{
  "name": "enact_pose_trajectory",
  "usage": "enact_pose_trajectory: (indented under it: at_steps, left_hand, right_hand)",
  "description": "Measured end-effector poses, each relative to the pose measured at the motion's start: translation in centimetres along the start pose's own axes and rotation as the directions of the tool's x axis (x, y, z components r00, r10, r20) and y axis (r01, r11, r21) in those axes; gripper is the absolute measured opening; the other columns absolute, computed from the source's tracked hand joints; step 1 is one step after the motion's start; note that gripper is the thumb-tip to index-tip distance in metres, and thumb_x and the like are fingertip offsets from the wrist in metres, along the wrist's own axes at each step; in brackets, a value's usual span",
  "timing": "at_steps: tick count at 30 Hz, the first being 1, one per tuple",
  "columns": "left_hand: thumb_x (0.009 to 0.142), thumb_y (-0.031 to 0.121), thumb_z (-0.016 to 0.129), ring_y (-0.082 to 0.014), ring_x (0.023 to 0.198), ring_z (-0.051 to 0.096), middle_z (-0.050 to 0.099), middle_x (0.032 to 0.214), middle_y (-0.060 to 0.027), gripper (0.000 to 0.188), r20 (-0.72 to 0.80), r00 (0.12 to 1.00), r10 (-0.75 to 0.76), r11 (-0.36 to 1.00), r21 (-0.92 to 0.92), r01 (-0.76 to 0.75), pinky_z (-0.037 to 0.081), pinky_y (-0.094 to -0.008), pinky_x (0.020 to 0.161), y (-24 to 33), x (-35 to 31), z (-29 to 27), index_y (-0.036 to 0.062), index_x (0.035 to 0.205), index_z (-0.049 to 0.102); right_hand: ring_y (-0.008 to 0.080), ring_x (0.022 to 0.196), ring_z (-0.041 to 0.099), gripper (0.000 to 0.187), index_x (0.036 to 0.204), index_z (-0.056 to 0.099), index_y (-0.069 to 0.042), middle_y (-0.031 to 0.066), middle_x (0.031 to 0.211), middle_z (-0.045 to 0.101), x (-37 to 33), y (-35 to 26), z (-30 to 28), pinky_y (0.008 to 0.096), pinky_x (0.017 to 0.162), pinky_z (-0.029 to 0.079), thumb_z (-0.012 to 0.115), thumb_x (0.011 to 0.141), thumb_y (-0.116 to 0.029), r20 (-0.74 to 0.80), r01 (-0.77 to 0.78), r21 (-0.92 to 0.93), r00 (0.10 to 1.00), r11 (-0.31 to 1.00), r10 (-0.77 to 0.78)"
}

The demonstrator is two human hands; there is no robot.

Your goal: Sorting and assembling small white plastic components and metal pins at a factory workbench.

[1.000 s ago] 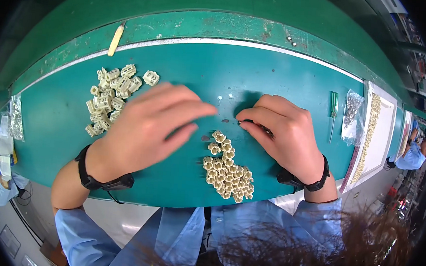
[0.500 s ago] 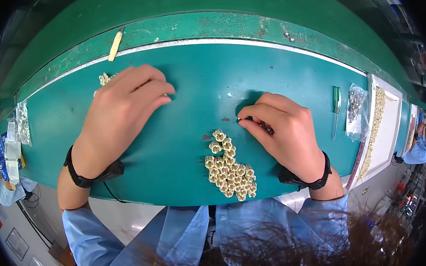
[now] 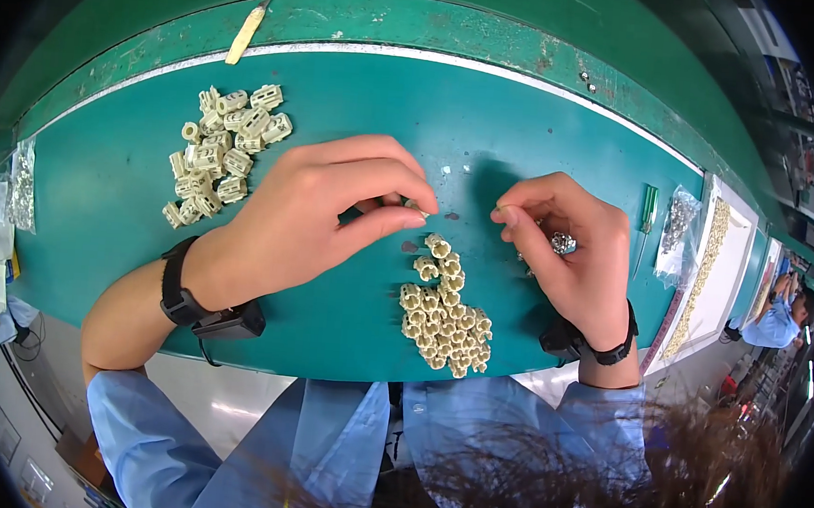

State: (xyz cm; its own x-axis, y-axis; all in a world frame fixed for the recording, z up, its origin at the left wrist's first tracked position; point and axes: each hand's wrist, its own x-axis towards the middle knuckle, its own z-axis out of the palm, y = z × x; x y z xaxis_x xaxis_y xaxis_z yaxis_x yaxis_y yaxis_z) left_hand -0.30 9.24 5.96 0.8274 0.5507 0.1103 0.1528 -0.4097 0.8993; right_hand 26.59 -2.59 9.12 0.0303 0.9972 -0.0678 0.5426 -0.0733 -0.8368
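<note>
My left hand (image 3: 326, 201) is closed in a pinch just above the table's middle. Between its thumb and fingertips sits a small pale part (image 3: 416, 206), mostly hidden. Facing it, my right hand (image 3: 577, 252) has thumb and forefinger pressed together, and several small shiny metal pieces (image 3: 563, 243) show in its curled fingers. Whether its fingertips pinch one piece, I cannot tell. Below and between the hands, cream plastic crown-shaped parts (image 3: 445, 318) stand packed together with their openings up. Left of my left hand lies a loose heap of cream slotted plastic parts (image 3: 221, 151).
A green-handled screwdriver (image 3: 649, 210) lies to the right, beside a clear bag of small metal pieces (image 3: 678, 230). Past it is a white tray (image 3: 717, 276) with cream parts. A yellowish stick (image 3: 246, 33) rests on the far ledge. Another person (image 3: 768, 322) is at far right.
My left hand has moved right, away from the loose heap and toward my right hand, uncovering the heap. My right hand has turned slightly, showing more of its metal pieces.
</note>
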Motion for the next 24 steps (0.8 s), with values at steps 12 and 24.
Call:
enact_pose_trajectory:
  at_steps: [12, 24]
  left_hand:
    - [0.093, -0.007, 0.085, -0.0192, 0.096, 0.078, 0.078, 0.117, -0.0073, 0.028, -0.048, 0.992, 0.114, 0.994, 0.004, -0.114, 0.066, -0.0304, 0.077, -0.7, -0.4, 0.7, 0.0051, 0.118, 0.086]
    - [0.084, -0.005, 0.089, -0.0234, 0.095, 0.074, 0.078, 0.115, -0.0049, 0.035, -0.013, 0.975, 0.224, 0.930, 0.300, -0.210, 0.061, -0.0359, 0.079, -1.3, -0.3, 0.7, 0.0107, 0.115, 0.087]
  right_hand:
    - [0.0130, 0.083, 0.074, 0.015, 0.104, 0.085, -0.002, 0.0059, 0.103, 0.082, 1.1, 0.3, -0.1, 0.0261, 0.066, 0.057, 0.088, 0.092, 0.006, 0.094, 0.049, -0.051, 0.995, 0.998, -0.044]
    - [0.0179, 0.075, 0.072, 0.020, 0.105, 0.084, -0.005, 0.0060, 0.097, 0.077, -0.6, 0.0, 0.6, 0.0321, 0.066, 0.058, 0.095, 0.088, -0.005, 0.140, 0.161, -0.313, 0.983, 0.936, -0.122]
